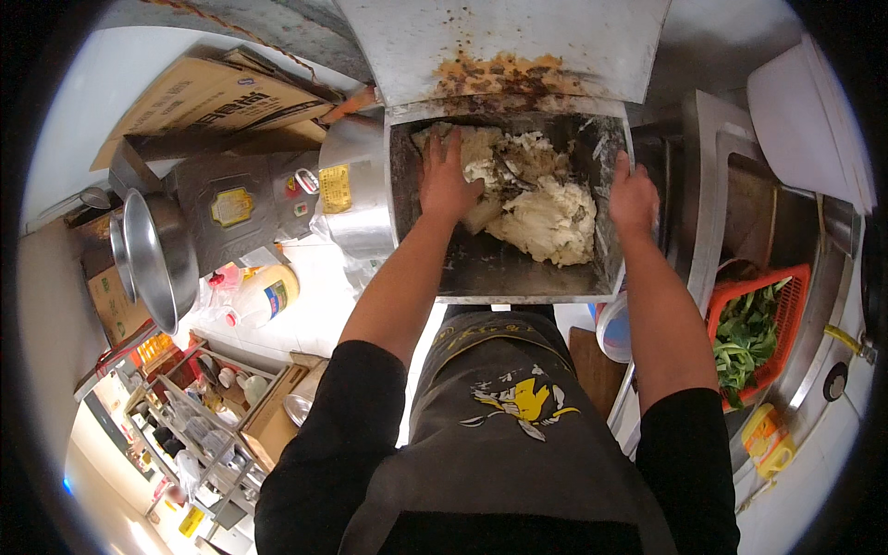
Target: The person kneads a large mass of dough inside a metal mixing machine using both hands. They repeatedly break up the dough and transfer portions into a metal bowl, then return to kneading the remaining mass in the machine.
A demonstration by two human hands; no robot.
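In front of me is an open metal dough mixer trough (pixel 527 286) with flour-smeared walls. Torn, uneven dough (pixel 548 218) lies inside, with its larger pale mass towards the right. A dark metal piece, perhaps a mixing blade, shows between the lumps. My left hand (pixel 447 182) rests on the dough at the left, fingers spread and pointing to the back wall. My right hand (pixel 633 198) grips the trough's right rim, its thumb near the top edge and its fingers on the outer side, partly hidden.
A stained metal lid (pixel 513 48) stands raised behind the trough. Left are a steel cylinder housing (pixel 357 225), flattened cardboard (pixel 229 97), a metal bowl (pixel 156 263) and a plastic jug (pixel 267 295) on the floor. Right, a red basket (pixel 791 326) of leafy greens (pixel 746 340) sits by a sink.
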